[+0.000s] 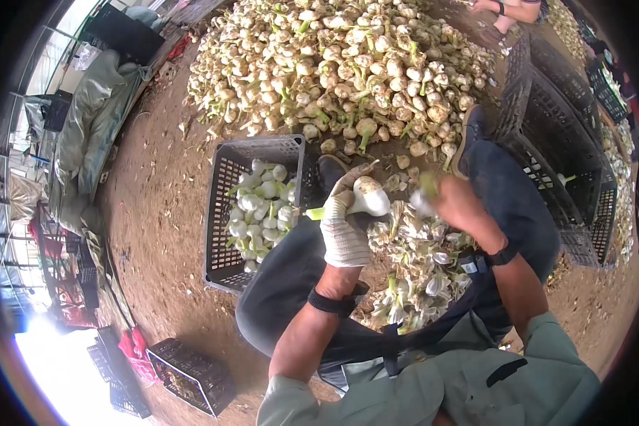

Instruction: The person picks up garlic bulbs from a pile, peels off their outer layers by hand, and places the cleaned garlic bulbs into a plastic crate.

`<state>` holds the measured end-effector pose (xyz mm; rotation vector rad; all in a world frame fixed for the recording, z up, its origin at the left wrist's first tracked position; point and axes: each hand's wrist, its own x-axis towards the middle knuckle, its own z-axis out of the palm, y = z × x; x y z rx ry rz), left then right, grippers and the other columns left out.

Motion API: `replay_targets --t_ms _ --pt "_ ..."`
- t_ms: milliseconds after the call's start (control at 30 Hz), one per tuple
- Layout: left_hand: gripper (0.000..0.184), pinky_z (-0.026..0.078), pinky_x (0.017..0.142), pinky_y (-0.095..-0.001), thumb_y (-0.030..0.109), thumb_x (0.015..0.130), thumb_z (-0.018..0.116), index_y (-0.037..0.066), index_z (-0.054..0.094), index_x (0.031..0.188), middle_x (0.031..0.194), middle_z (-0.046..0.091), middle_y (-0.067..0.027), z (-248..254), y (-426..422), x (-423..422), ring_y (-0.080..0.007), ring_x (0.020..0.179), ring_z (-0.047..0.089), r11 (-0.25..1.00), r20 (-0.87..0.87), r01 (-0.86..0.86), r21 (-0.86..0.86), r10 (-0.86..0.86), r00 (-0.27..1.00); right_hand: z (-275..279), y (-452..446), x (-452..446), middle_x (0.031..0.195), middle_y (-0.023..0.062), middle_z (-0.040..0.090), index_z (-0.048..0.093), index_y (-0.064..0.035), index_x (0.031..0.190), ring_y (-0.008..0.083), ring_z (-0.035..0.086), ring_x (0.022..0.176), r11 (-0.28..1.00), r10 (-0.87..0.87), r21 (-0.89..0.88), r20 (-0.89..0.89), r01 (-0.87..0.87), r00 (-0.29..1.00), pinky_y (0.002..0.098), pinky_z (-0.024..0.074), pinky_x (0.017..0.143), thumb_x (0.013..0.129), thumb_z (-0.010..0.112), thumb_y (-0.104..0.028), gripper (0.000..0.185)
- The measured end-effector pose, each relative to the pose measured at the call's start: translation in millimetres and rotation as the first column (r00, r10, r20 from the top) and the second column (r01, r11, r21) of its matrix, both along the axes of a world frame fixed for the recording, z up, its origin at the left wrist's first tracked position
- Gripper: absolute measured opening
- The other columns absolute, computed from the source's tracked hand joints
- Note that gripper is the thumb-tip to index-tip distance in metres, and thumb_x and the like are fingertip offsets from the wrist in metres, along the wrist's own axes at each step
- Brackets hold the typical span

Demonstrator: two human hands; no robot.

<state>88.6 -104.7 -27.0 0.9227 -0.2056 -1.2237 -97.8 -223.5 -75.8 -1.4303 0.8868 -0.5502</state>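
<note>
Your left hand (pixel 342 226) has its fingers around a garlic bulb (pixel 373 201), brown-patched; your right hand (pixel 458 204) blurs at three o'clock, grip impossible to tell. White bulbs (pixel 251 201) part-fill the crate (pixel 219 216) at nine; a big brownish pile (pixel 334 71) remains at twelve.

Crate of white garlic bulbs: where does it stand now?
In the head view, the crate stands left of the gloved left hand, beside the left knee, near the garlic pile.

Brown dirt floor (pixel 163 234) under a garlic heap (pixel 341 64), black plastic crates (pixel 222 192) and loose peelings (pixel 397 312)
</note>
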Motion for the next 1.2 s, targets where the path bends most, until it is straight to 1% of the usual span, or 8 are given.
replay_targets --t_ms 67,100,233,333,467,700,933,1200 --pt "0.047 0.055 0.073 -0.0324 0.033 0.088 0.051 0.004 0.055 0.125 0.113 0.063 -0.0092 -1.6 -2.1 -0.3 -0.0197 0.091 0.064 0.999 0.082 0.032 -0.02 -0.03 0.996 10.5 18.4 -8.0 0.096 0.0205 0.068 0.049 -0.0031 0.124 0.0353 0.068 0.084 0.727 0.198 -0.354 -0.712 -0.588 0.673 0.0439 0.0544 0.073 0.084 0.071 -0.02 0.049" --pt "0.049 0.054 0.075 -0.0312 0.035 0.089 0.052 0.004 0.054 0.128 0.115 0.063 -0.0084 -3.5 -2.1 -1.8 -0.0188 0.093 0.063 0.997 0.163 0.073 -0.03 -0.067 0.984 17.5 26.3 -5.5 0.1 0.023 0.067 0.038 -0.0033 0.135 0.0408 0.066 0.091 0.73 0.261 -0.242 -0.766 -0.639 0.588 0.0482 0.0517 0.078 0.079 0.074 -0.02 0.068" --pt "0.062 0.05 0.08 -0.0244 0.049 0.093 0.055 0.004 0.049 0.136 0.117 0.061 -0.0049 -12.8 -3.7 -10.9 -0.0136 0.1 0.061 0.993 0.285 0.116 -0.014 -0.107 0.952 40.2 26.4 4.1 0.099 0.0213 0.067 0.045 -0.0015 0.132 0.0377 0.068 0.078 0.852 0.286 -0.358 -0.293 -0.382 0.913 0.0413 0.0547 0.07 0.08 0.073 -0.02 0.062" --pt "0.047 0.047 0.093 -0.0296 0.028 0.098 0.052 0.001 0.049 0.136 0.127 0.055 -0.009 -26.5 -8.4 -19.9 -0.0177 0.11 0.056 0.988 0.417 0.151 -0.033 -0.124 0.901 50.8 29.2 8.9 0.096 0.0168 0.068 0.05 0.0046 0.128 0.019 0.065 0.074 0.903 0.224 -0.332 -0.179 -0.273 0.958 0.0319 0.0523 0.067 0.081 0.071 -0.012 0.054" --pt "0.044 0.042 0.1 -0.032 0.024 0.099 0.05 -0.001 0.049 0.136 0.133 0.052 -0.0114 -33.5 -8.4 -34.6 -0.0195 0.117 0.052 0.975 0.509 0.224 -0.005 -0.19 0.84 29.6 32.5 -0.4 0.087 0.0158 0.066 0.058 0.0069 0.115 0.0174 0.062 0.065 0.742 0.106 -0.652 -0.116 -0.156 0.988 0.0295 0.0487 0.058 0.083 0.062 -0.004 0.034" --pt "0.059 0.048 0.095 -0.0328 0.047 0.097 0.044 0.002 0.051 0.134 0.125 0.06 -0.0097 -20.9 -6.7 -31.4 -0.0192 0.11 0.06 0.974 0.271 0.227 0.025 -0.225 0.936 15.9 18.6 -8.5 0.075 0.0067 0.062 0.061 0.0023 0.099 0.0063 0.052 0.058 0.994 0.1 -0.045 -0.033 -0.101 0.994 0.0268 0.0415 0.049 0.083 0.061 0.0 0.016" --pt "0.041 0.042 0.099 -0.031 0.018 0.099 0.045 0.001 0.049 0.136 0.132 0.054 -0.0112 -39.8 -1.5 -28.4 -0.0184 0.115 0.053 0.985 0.565 0.156 0.067 -0.166 0.808 22.6 36.2 5.6 0.074 0.0104 0.061 0.054 -0.0042 0.093 0.0214 0.06 0.056 0.74 0.012 -0.669 -0.09 -0.069 0.996 0.0333 0.0474 0.05 0.083 0.068 -0.006 0.017" --pt "0.054 0.044 0.101 -0.0353 0.01 0.081 0.056 -0.006 0.05 0.132 0.126 0.059 -0.0154 -23.9 -3.9 -21.9 -0.0228 0.115 0.058 0.986 0.198 0.096 -0.133 -0.069 0.978 -13.8 9.8 -2.4 0.073 0.0183 0.061 0.054 -0.0016 0.094 0.0346 0.062 0.06 0.807 -0.15 -0.59 -0.175 0.019 0.973 0.0402 0.0449 0.053 0.085 0.063 -0.004 0.013"
